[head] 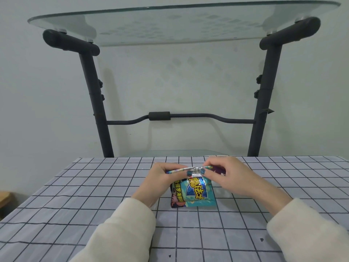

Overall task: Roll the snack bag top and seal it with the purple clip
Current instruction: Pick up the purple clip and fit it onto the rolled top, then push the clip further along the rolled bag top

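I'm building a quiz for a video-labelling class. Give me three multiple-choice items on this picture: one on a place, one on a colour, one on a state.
1. Where does the bag rest?
A. on the glass shelf
B. on the checked tablecloth
C. on the floor

2. What colour are the sleeves?
A. cream
B. red
C. black

3. What state is the bag top in?
A. wide open
C. clipped shut
B. folded and pinched by both hands

Key: 1 B, the bag sits on the tablecloth; 2 A, both sleeves are cream; 3 B, the left hand and right hand hold the folded bag top, with no clip on it.
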